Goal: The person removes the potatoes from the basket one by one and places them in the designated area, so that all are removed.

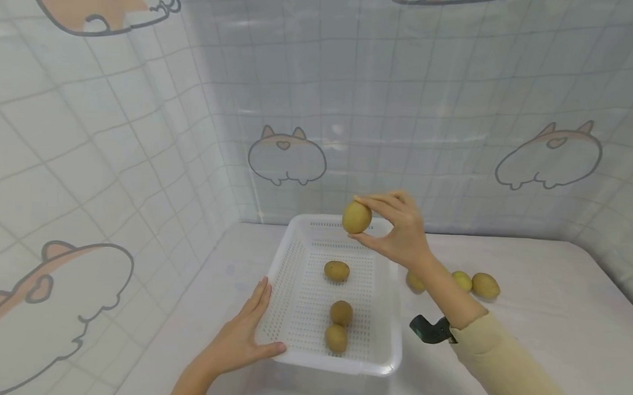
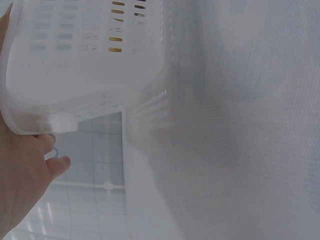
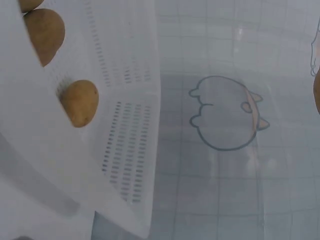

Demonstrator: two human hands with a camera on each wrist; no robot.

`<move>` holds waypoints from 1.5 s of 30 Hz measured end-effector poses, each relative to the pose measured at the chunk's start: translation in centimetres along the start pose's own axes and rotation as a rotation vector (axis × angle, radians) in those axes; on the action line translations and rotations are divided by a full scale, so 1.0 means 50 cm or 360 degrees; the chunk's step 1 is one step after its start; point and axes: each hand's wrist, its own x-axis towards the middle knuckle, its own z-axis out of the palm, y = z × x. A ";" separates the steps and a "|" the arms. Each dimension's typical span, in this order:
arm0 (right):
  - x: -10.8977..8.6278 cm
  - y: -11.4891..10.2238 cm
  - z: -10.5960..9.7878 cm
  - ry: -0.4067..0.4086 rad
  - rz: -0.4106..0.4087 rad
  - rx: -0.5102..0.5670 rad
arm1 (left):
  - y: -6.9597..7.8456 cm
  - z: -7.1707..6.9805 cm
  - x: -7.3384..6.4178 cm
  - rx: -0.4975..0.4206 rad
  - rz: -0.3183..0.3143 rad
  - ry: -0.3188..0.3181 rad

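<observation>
Pinching potato [image 1: 356, 217] w/ R hand [image 1: 399, 230]; forearm [image 1: 446, 290] part-blocks prob. spud [image 1: 414, 282] on table [image 1: 558, 322]; L hand [image 1: 240, 339] straight-fingered against basket [image 1: 306, 304].

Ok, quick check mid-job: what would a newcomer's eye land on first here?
Probably the potato pinched in the right hand, lifted clear and seen against the far end of the white basket in the head view. Next, the three potatoes inside, two touching near the near end, with the left hand at the near left corner. Behind, cartoon animals decorate the backdrop.
</observation>
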 end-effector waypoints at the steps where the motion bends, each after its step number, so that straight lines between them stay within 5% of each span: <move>1: -0.002 0.002 -0.003 0.0000 0.0002 -0.0009 | 0.000 0.000 0.000 0.0004 -0.0003 -0.0002; 27: -0.068 0.025 -0.087 -0.0080 0.0105 -0.0136 | -0.004 0.003 0.001 0.0034 0.0007 0.0026; 45: -0.125 0.047 -0.164 -0.0014 0.0122 -0.0266 | -0.005 0.008 0.004 0.0047 0.0016 0.0032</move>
